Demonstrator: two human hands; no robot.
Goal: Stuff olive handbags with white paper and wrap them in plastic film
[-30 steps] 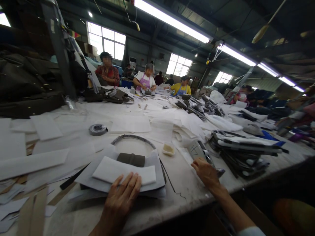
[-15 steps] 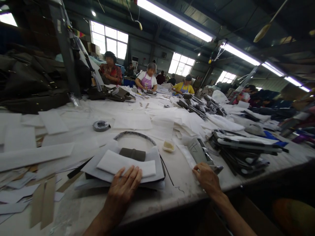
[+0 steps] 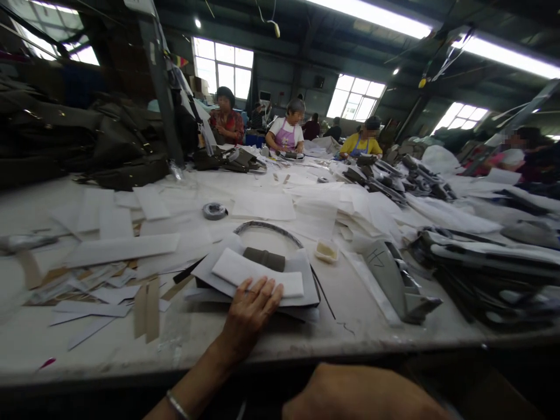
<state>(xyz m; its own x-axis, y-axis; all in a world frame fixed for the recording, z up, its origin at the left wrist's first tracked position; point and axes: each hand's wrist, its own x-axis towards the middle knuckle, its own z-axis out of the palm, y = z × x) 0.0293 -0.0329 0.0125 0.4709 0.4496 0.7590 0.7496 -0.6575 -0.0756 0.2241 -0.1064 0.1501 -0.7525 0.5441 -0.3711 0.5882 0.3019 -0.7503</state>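
Head view: writing first. Dark handwritten mark on the grey panel [image 3: 387,280], a few crossing strokes, reading uncertain; a second squiggle [image 3: 345,328] on the table [image 3: 289,350], near its front edge. Left hand [image 3: 257,303] lies palm down, fingers nearly together and laid flat over the front edge of the white pad [image 3: 262,277], pressing rather than gripping. Pad rests on a pale sheet [image 3: 205,269], just in front of the olive wrap [image 3: 263,259]; dark handle [image 3: 280,226] arcs behind. Right hand [image 3: 359,394] is low at the bottom edge, close to the camera and blurred, possibly part forearm; cannot tell how its fingers stand. Tape roll [image 3: 214,211] beyond the sheet to the left, small dish [image 3: 326,252] to the right, tan strips [image 3: 146,309] left of the left hand. Dark stack [image 3: 485,280] right of the panel. Co-workers sit across the table. Against the earlier frame: right hand has left the white strip [image 3: 374,289] beside the panel; left hand remains on the pad; view swung left, showing more scraps [image 3: 94,291].
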